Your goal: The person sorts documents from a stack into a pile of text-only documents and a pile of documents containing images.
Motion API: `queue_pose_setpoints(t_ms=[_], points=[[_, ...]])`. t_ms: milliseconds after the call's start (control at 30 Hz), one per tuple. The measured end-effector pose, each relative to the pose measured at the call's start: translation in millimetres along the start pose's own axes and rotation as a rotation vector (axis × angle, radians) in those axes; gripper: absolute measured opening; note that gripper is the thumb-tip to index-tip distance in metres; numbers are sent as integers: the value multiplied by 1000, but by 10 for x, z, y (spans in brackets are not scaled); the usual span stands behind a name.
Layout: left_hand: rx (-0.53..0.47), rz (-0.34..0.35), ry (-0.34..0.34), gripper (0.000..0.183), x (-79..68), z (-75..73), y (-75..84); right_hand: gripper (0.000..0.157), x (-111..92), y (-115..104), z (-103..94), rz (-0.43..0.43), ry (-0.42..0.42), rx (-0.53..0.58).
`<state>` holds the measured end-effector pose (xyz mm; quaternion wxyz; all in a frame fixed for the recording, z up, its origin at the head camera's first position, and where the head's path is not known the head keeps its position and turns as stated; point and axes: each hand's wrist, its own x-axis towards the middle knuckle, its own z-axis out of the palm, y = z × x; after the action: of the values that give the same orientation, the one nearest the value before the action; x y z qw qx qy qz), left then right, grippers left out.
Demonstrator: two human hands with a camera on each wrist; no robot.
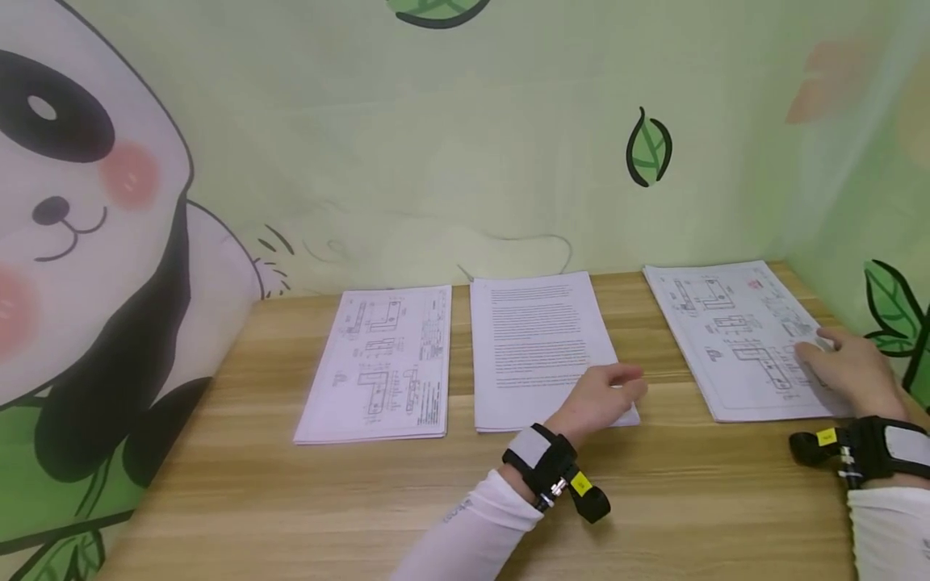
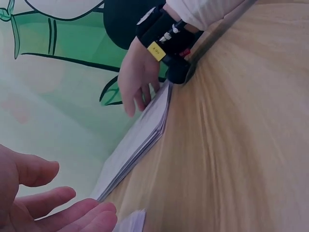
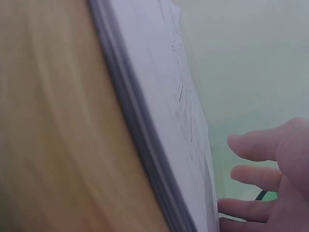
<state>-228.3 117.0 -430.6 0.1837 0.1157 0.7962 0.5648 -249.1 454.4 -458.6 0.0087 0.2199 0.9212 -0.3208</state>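
My left hand (image 1: 597, 401) hovers around the lower right corner of the middle paper stack (image 1: 534, 347), which carries printed lines of text. In the left wrist view its fingers are loosely spread with nothing between them. On the right lies another paper stack (image 1: 726, 347) with technical drawings on its top sheet. My right hand (image 1: 853, 367) is at that stack's right edge, overlapping the drawing in the head view. Its thumb and fingers (image 3: 253, 145) show apart in the right wrist view, beside the sheets' edge, gripping nothing.
A third paper stack (image 1: 381, 363), also with technical drawings, lies at the left of the wooden table (image 1: 291, 516). Behind the table hangs a green backdrop (image 1: 407, 161) with a panda and leaves. Both wrists wear black straps (image 1: 541, 460) with small devices.
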Motion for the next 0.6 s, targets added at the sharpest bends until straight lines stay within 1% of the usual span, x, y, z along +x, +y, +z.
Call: queue_pose_setpoints(t_ms=[233, 400, 600], points=[[-85, -51, -31, 36, 74, 205, -39, 78, 46, 19, 20, 26, 21, 33], [-193, -80, -45, 39, 135, 339, -59, 76, 38, -2, 37, 28, 35, 46], [-348, -113, -49, 43, 196, 432, -72, 78, 40, -38, 35, 48, 21, 81]])
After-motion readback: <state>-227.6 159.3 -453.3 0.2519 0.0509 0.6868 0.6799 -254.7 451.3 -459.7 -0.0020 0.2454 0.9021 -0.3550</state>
